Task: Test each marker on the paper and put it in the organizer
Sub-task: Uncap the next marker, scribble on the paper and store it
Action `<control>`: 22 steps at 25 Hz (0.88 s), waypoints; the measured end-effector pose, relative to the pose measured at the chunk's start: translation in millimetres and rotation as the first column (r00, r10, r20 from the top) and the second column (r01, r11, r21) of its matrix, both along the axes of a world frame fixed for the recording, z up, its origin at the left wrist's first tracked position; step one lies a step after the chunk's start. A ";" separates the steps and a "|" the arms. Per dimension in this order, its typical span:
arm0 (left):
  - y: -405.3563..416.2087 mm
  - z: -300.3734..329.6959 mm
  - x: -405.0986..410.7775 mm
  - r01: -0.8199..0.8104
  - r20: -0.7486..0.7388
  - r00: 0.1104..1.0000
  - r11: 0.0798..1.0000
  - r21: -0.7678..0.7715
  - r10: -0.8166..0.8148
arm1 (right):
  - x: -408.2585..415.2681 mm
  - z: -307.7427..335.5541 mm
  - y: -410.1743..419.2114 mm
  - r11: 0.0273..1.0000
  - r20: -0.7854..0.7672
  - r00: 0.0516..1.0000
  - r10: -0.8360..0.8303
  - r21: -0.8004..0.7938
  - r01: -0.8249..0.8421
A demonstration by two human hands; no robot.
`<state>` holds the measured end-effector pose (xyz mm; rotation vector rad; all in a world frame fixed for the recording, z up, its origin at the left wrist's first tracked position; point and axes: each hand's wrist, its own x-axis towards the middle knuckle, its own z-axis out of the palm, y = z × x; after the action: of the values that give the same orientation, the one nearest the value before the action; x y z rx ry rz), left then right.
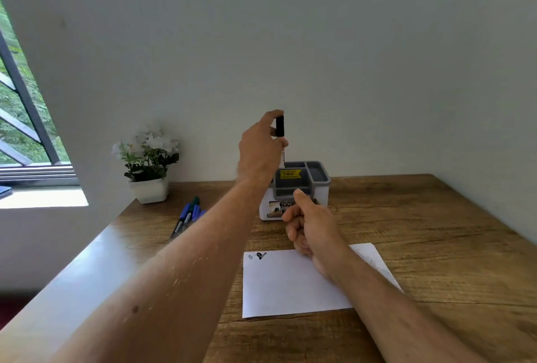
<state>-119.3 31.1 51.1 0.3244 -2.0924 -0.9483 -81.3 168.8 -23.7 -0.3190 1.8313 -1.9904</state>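
1. A wooden table point(436, 232) stood against a white wall point(348, 57), beside a window point(20, 118).
2. One paper point(290, 284), one organizer point(319, 181), one flowerpot point(149, 189).
3. The left hand point(258, 150) pinched a black-capped marker point(280, 127) upright over the organizer's rear compartment.
4. The right hand point(311, 226), loosely curled, held nothing.
5. Several markers point(187, 218) lay left; exact count unclear.

A plain pale grey-white wall point(319, 43) fills most of the view, rising behind and above the grip. A second wall point(508, 159) meets it at a corner far to the grip's right. Below the grip spreads a wooden table point(436, 232) with a dark, streaked grain, pushed against both walls. To the grip's left and slightly lower, a white pot of white flowers point(148, 162) stands on the table's back corner. Farther left, a dark-framed window point(26, 107) shows green foliage; daylight falls bright on its sill point(43, 197).
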 end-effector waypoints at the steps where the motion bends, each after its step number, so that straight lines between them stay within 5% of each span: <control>1: -1.1 -0.1 -3.1 -0.014 0.037 0.999 1.000 -0.016 0.015 | -0.3 -0.5 -0.5 1.000 -0.005 1.000 -0.002 0.003 0.002; 14: -5.9 -2.6 -7.6 -0.151 0.225 0.954 0.966 -0.207 0.198 | -3.2 -4.8 -3.9 0.998 -0.064 0.998 0.007 0.055 -0.003; 22: -15.2 12.4 43.7 -0.214 0.117 0.970 0.977 -0.001 0.212 | 2.4 -2.0 0.0 0.998 -0.101 0.994 0.039 0.050 -0.034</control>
<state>-75.6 15.9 63.5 0.6108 -2.1071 -0.8305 -78.9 168.8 -25.7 -0.4438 1.9181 -1.9341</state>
